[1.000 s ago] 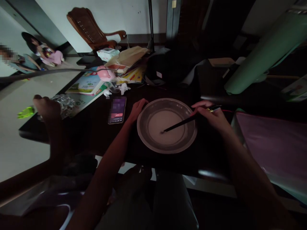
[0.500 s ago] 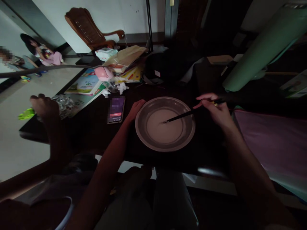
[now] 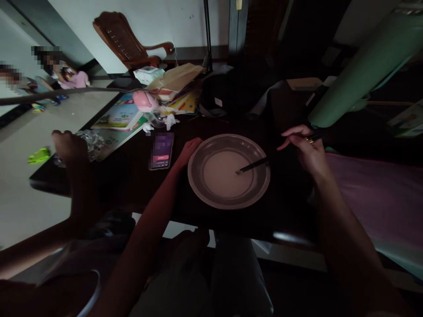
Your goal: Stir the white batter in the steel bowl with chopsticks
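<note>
A round metal bowl [image 3: 198,180] of pale whitish liquid sits on the dark table in front of me. My left hand [image 3: 189,150] rests against the bowl's left rim, fingers curled on it. My right hand [image 3: 302,147] is closed on dark chopsticks [image 3: 254,165], whose tips dip into the liquid at the bowl's right side. Another person's arm and fist [image 3: 68,147] rise at the left, by a crumpled clear wrapper [image 3: 90,143].
A phone [image 3: 161,150] with a lit screen lies left of the bowl. Books, papers and a pink object [image 3: 144,100] clutter the far table. A wooden rocking chair [image 3: 124,42] stands behind. A green roll [image 3: 363,70] and pink sheet [image 3: 376,198] lie right. People sit on the floor far left.
My right hand has drawn back to the right, pulling the chopstick tips from the bowl's centre toward its right side. My left hand stays on the rim.
</note>
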Tool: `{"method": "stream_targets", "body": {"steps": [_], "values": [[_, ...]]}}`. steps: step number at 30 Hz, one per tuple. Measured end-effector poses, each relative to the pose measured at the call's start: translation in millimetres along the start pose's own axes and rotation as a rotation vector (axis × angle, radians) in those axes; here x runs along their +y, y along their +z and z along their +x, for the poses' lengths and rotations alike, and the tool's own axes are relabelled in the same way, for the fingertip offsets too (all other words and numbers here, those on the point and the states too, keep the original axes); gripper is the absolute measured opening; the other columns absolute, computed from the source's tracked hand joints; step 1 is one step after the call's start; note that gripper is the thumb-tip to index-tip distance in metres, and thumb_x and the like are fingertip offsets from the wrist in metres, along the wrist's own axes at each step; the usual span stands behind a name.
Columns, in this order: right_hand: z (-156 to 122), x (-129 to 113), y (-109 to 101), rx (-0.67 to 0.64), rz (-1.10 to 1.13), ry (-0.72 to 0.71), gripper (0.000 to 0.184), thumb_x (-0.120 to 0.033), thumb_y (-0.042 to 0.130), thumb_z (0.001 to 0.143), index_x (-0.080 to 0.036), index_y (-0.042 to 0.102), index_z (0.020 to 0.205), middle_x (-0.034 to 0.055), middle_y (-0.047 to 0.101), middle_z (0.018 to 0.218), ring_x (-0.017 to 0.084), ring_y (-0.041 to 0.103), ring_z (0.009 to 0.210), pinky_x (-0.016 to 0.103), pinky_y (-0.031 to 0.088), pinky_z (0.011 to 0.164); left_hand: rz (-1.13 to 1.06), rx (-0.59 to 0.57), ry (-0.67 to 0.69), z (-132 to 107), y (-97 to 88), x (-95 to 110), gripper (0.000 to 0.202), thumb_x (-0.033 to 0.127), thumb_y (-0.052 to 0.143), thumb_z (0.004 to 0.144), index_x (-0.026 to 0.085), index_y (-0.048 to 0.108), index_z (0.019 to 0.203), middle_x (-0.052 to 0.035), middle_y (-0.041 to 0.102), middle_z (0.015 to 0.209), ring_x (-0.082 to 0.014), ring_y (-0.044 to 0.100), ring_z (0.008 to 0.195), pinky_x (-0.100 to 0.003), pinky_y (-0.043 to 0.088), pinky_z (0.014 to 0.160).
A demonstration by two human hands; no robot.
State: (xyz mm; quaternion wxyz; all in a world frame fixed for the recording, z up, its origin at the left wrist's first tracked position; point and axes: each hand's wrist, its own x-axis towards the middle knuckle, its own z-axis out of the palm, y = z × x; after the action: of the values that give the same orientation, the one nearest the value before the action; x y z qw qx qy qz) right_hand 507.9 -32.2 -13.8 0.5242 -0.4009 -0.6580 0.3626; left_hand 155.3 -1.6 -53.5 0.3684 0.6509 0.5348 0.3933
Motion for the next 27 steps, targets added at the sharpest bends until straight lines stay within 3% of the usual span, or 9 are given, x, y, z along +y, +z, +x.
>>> {"method": "stream_targets", "body": {"steps": [5,8,12,18,23,27], "values": [[-5,-2,13,-0.169,-0.007,0.021,0.018,-0.041,0.061,0.091,-0.029,0.070,0.102,0.0002,0.073,0.076,0.021,0.070,0.075,0.037,0.053,0.075,0.005,0.006,-0.024,1,-0.3,-1,0.035,0.038,0.043,0.092,0.018,0.058,0.068,-0.0011,0.054,0.071,-0.0153,0.050,0.073,-0.026,0.043,0.070],[-4,-1,12,-0.114,-0.040,0.006,0.019,-0.041,0.061,0.091,-0.029,0.069,0.104,0.0009,0.074,0.082,0.021,0.071,0.081,0.038,0.052,0.079,0.015,0.010,-0.008,2,-0.6,-2,0.036,0.037,0.043,0.093,0.018,0.056,0.066,-0.0009,0.054,0.070,-0.0153,0.051,0.073,-0.026,0.045,0.070],[0,4,1,0.013,0.005,-0.015,0.017,-0.043,0.062,0.090,-0.028,0.070,0.096,-0.0013,0.069,0.069,0.019,0.068,0.069,0.037,0.052,0.075,0.030,-0.007,0.027,2,-1.2,-4,0.038,0.043,0.043,0.093,0.018,0.056,0.067,-0.0014,0.054,0.070,-0.0155,0.050,0.072,-0.027,0.044,0.069],[-4,-4,15,-0.190,-0.015,0.036,0.019,-0.043,0.061,0.091,-0.029,0.071,0.100,0.0009,0.074,0.079,0.022,0.071,0.079,0.039,0.054,0.078,0.038,-0.009,0.026,0,-1.2,-2,0.039,0.043,0.041,0.094,0.019,0.054,0.066,-0.0010,0.052,0.070,-0.0155,0.048,0.072,-0.027,0.044,0.070],[0,-2,5,-0.031,0.010,-0.007,0.016,-0.040,0.062,0.090,-0.028,0.071,0.095,-0.0010,0.070,0.069,0.020,0.069,0.070,0.037,0.053,0.075,0.050,-0.012,0.026,0,-0.6,2,0.035,0.035,0.040,0.094,0.019,0.054,0.066,-0.0009,0.051,0.070,-0.0154,0.047,0.072,-0.026,0.043,0.071],[-3,-2,9,-0.140,0.021,0.022,0.016,-0.040,0.061,0.091,-0.028,0.071,0.095,-0.0007,0.071,0.071,0.020,0.069,0.072,0.038,0.054,0.076,0.033,-0.001,-0.020,0,0.0,5,0.032,0.030,0.040,0.093,0.018,0.054,0.067,-0.0003,0.051,0.070,-0.0151,0.048,0.072,-0.025,0.043,0.071]]}}
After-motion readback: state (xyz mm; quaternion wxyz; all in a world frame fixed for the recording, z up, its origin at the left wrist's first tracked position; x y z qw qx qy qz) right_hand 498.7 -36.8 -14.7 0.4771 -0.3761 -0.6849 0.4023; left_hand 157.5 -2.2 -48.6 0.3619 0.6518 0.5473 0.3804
